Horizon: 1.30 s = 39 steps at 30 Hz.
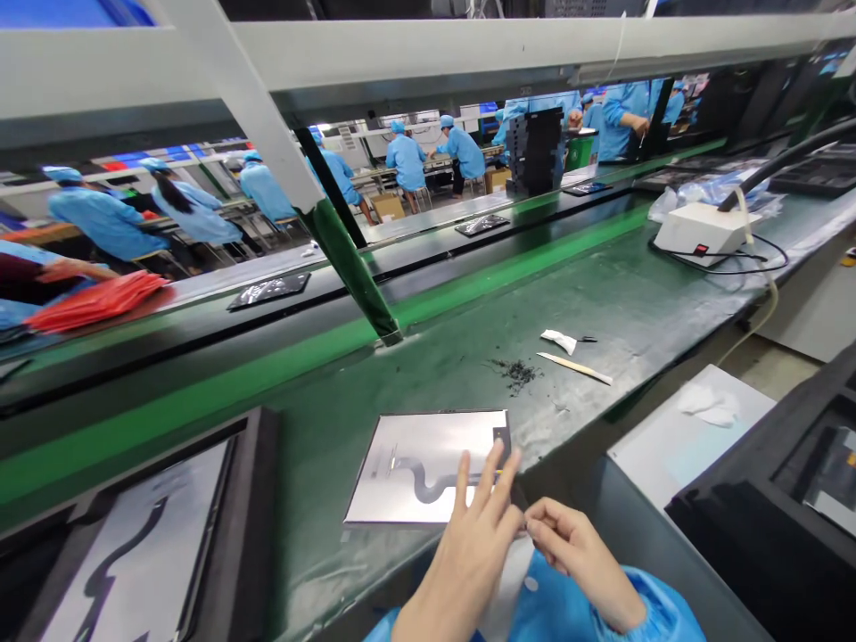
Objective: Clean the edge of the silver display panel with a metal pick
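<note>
Panels lay all along the bench in the head view, and one silver panel point(428, 465) sat flat just beyond our fingertips, its dark flex cable point(428, 481) curling across the back. Our left hand point(472, 535) hovered over the panel's near right corner with the fingers spread and relaxed, gripping nothing that we could make out; the tips of the fingers point(496, 464) overlapped the panel's edge, though whether they pressed on it we could not tell. Our right hand point(579, 548) was drawn in beside the left, thumb and forefinger pinched together on something thin and pale at the fingertips, too small for us to name. Under both wrists we saw a whitish strip point(505, 584) against our blue sleeve point(602, 615).

Beyond the fingers to the right, a pile of dark scraps point(514, 371), a crumpled white wipe point(559, 340) and a flat wooden stick point(573, 367) lay on the green bench point(602, 294). To the left of the fingers sat a black tray point(247, 517) with another panel point(134, 553) in it.

We judged the work on this panel to be in its middle: the scraps suggested that peeling or cleaning had been done, while the panel was not yet in any tray.
</note>
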Available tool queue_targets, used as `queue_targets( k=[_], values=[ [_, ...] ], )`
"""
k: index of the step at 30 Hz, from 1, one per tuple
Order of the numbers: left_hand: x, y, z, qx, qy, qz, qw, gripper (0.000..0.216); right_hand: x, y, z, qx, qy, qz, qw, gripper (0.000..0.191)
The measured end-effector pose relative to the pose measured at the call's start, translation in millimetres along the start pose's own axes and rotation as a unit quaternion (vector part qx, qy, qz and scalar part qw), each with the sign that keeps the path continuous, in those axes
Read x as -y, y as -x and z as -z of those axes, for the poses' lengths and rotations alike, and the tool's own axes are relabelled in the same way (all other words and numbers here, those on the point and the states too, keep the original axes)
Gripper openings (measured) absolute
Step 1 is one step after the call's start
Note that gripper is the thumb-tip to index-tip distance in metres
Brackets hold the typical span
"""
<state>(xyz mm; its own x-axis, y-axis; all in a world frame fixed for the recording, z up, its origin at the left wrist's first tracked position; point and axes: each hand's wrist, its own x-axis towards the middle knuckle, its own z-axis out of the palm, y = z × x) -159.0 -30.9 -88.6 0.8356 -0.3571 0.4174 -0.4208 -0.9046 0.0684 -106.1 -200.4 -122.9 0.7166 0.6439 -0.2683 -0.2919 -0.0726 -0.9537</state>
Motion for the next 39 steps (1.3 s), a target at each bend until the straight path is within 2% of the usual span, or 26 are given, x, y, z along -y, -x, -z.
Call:
queue_targets(
  k=[3, 7, 11, 15, 19, 25, 39],
  values=[
    [5, -19, 4, 0.042, 0.055, -0.013, 0.998, 0.019, 6, 6, 2, -0.006, 0.071, 0.045, 0.996, 0.055],
    [15, -29, 8, 0.091, 0.153, 0.075, 0.981, 0.013, 10, 10, 5, -0.002, 0.112, 0.048, 0.993, 0.050],
    [15, -16, 1, 0.050, 0.197, 0.112, 0.973, 0.010, 8, 9, 6, 0.015, 0.090, 0.011, 0.996, 0.055],
    [16, -6, -10, 0.011, 0.217, 0.128, 0.968, 0.023, 7, 5, 8, 0.022, 0.049, -0.010, 0.998, 0.059],
    [18, -6, -13, 0.014, 0.218, 0.120, 0.968, 0.029, 6, 2, 10, 0.025, 0.015, -0.037, 0.999, 0.060],
    [20, -6, -14, -0.005, 0.202, 0.093, 0.975, 0.034, 10, 3, 13, 0.011, -0.005, -0.037, 0.999, 0.060],
    [18, -6, -13, 0.017, 0.207, 0.123, 0.971, 0.039, 34, -1, 30, 0.000, 0.027, -0.008, 1.000, 0.061]
  ],
)
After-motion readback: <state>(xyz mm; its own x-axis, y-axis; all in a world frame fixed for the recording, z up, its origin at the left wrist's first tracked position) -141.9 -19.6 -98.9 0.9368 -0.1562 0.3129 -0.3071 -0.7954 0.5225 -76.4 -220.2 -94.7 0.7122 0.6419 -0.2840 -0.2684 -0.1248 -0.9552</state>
